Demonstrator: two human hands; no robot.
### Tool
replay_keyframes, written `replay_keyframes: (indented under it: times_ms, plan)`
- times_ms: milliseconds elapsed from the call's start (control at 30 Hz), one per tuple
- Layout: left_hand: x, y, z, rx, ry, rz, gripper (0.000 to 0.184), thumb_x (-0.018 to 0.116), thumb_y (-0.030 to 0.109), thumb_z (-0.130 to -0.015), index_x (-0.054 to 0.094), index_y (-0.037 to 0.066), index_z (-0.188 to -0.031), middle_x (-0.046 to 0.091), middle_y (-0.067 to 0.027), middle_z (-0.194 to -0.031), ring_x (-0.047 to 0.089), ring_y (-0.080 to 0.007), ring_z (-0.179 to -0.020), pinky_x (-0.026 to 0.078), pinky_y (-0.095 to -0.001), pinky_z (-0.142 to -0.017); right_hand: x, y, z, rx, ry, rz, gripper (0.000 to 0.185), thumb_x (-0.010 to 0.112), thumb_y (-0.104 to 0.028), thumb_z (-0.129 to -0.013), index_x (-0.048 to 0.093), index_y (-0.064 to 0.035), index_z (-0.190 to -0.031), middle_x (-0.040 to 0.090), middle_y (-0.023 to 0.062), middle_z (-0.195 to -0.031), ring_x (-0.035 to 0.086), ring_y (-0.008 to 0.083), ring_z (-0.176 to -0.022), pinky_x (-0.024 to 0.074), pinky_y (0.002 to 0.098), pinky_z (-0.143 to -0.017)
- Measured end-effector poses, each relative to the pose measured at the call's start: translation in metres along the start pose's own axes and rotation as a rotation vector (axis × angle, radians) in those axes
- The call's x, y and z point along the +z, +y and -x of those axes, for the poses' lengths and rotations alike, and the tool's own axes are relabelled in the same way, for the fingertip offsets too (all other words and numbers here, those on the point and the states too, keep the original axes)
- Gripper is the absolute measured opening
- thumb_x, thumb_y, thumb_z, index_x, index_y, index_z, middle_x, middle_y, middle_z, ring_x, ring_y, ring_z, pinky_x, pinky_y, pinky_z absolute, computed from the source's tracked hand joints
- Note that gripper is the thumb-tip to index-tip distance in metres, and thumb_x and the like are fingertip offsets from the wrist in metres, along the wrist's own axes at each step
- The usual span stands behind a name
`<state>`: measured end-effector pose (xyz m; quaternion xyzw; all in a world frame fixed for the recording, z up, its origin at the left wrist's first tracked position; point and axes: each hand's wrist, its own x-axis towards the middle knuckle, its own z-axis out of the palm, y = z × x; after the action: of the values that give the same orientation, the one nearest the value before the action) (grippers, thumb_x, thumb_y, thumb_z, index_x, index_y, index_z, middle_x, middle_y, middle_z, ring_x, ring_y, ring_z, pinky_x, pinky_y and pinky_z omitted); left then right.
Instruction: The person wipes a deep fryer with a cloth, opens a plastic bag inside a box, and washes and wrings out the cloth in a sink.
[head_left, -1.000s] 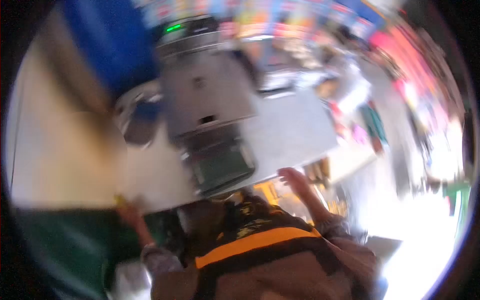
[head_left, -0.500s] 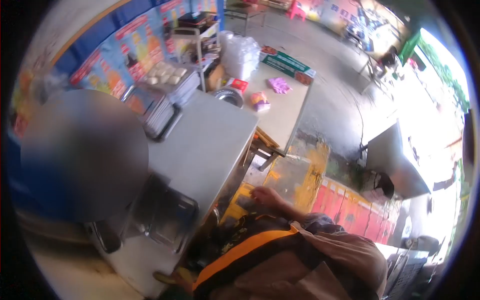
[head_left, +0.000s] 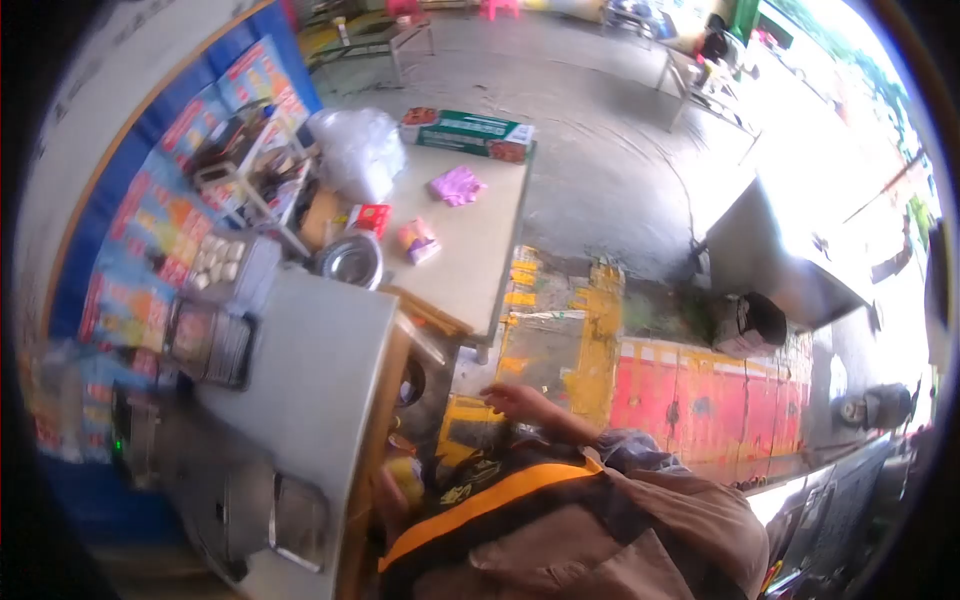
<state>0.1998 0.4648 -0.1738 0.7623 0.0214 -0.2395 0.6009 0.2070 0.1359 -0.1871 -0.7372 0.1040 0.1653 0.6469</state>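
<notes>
My right hand (head_left: 518, 402) hangs in front of the brown apron with an orange band (head_left: 500, 510). Its fingers are loosely stretched, and nothing shows in them. Beneath it lies the yellow-taped floor (head_left: 585, 370). My left hand (head_left: 403, 478) is low beside the grey table's (head_left: 310, 330) edge, next to a small yellowish patch. Its fingers are too blurred and hidden to make out. On the grey table are a clear-lidded metal tray (head_left: 298, 520) at the near end and a stack of trays (head_left: 210, 342) farther back.
Beyond the grey table, a cream table (head_left: 480, 235) bears a metal bowl (head_left: 352, 262), a purple cloth (head_left: 458, 186), a pink-and-purple packet (head_left: 418, 241) and a long green box (head_left: 468, 134). White round pieces (head_left: 217, 262) lie in a container. A steel counter (head_left: 770, 255) stands right.
My view has swung right, so the tables now appear farther left. My left hand has shifted from the table's near corner to beside its edge. The right hand stays before the apron.
</notes>
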Motion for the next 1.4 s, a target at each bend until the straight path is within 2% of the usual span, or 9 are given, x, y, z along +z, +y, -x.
replay_keyframes:
  times_ms: [100,167,233,367,667,800,933,1100,1400]
  plan:
    - [0.064,0.075,-0.061,0.27,-0.274,-0.142,0.052,0.046,0.027,-0.087,0.035,-0.002,-0.127,0.042,-0.0194,-0.128,0.043,-0.0317,-0.116,0.034,-0.0406,-0.097,-0.027,0.036,-0.013,-0.209,0.101,0.194,0.043,0.058,-0.017,-0.084,0.046,-0.009,-0.124,0.06,0.009,-0.106,0.059,0.0166,-0.09,0.0489,0.0284,-0.075]
    - [0.118,0.121,-0.084,0.476,-0.451,-0.197,0.05,0.046,0.027,-0.087,0.037,-0.003,-0.126,0.042,-0.0189,-0.127,0.043,-0.0312,-0.115,0.034,-0.0398,-0.097,-0.05,0.015,-0.003,-0.075,0.201,-0.089,0.053,0.061,-0.01,-0.079,0.041,-0.008,-0.128,0.058,0.0116,-0.109,0.057,0.0158,-0.094,0.0475,0.0292,-0.079]
    - [0.177,0.161,-0.09,0.634,-0.578,-0.194,0.046,0.046,0.022,-0.086,0.039,-0.003,-0.125,0.039,-0.0178,-0.13,0.04,-0.03,-0.118,0.032,-0.0379,-0.099,-0.068,-0.009,0.02,-0.438,0.316,-0.463,0.045,0.061,-0.009,-0.076,0.048,-0.0046,-0.12,0.06,0.0122,-0.102,0.056,0.0141,-0.092,0.0469,0.0301,-0.078]
    - [0.27,0.173,-0.114,0.94,-0.739,-0.315,0.043,0.046,0.015,-0.085,0.042,-0.002,-0.124,0.031,-0.0157,-0.136,0.033,-0.0281,-0.124,0.027,-0.0351,-0.102,-0.117,-0.014,0.065,-0.189,0.421,-0.357,0.037,0.062,-0.022,-0.075,0.055,-0.0014,-0.104,0.061,0.0089,-0.094,0.058,0.0176,-0.082,0.0474,0.0335,-0.068]
    - [0.35,0.15,-0.176,0.28,-0.839,-0.517,0.043,0.049,0.029,-0.092,0.049,-0.005,-0.117,0.056,-0.0152,-0.108,0.054,-0.0219,-0.092,0.043,-0.0329,-0.081,-0.128,0.026,0.09,0.062,0.583,-0.163,0.035,0.057,-0.028,-0.083,0.055,-0.0012,-0.105,0.061,0.0181,-0.097,0.058,0.028,-0.091,0.0452,0.0353,-0.073]
    - [0.375,0.141,-0.234,0.16,-0.781,-0.259,0.046,0.044,0.037,-0.093,0.051,-0.003,-0.116,0.056,-0.0113,-0.103,0.054,-0.0186,-0.088,0.045,-0.0312,-0.076,-0.135,0.037,0.104,-0.263,0.759,-0.278,0.042,0.053,-0.037,-0.088,0.054,-0.0091,-0.119,0.054,0.0151,-0.113,0.049,0.0265,-0.11,0.0424,0.0361,-0.088]
    - [0.367,0.144,-0.291,-0.025,-0.77,-0.278,0.052,0.042,0.042,-0.093,0.049,-0.003,-0.118,0.055,-0.011,-0.105,0.055,-0.0185,-0.092,0.047,-0.032,-0.077,-0.139,0.12,0.112,0.225,1.202,-0.38,0.038,0.055,-0.03,-0.085,0.055,-0.0085,-0.116,0.057,0.0158,-0.11,0.054,0.0272,-0.103,0.0421,0.0368,-0.09]
    - [0.375,0.152,-0.3,-0.154,-0.833,-0.224,0.053,0.041,0.044,-0.091,0.045,0.001,-0.122,0.052,-0.0108,-0.11,0.055,-0.0208,-0.094,0.047,-0.033,-0.08,-0.121,0.24,0.182,0.385,1.754,-1.276,0.044,0.054,-0.012,-0.083,0.041,-0.0037,-0.125,0.056,0.0065,-0.086,0.057,0.0129,-0.072,0.0475,0.0246,-0.058]
    - [0.469,0.124,-0.284,-0.039,-0.803,-0.602,0.031,0.043,0.026,-0.085,0.051,0.004,-0.105,0.055,-0.0091,-0.096,0.057,-0.0206,-0.085,0.047,-0.0338,-0.073,-0.079,0.415,0.297,0.235,2.355,-1.913,0.027,0.044,-0.016,-0.086,0.048,-0.0002,-0.108,0.061,0.0126,-0.089,0.06,0.019,-0.061,0.0464,0.0255,-0.044]
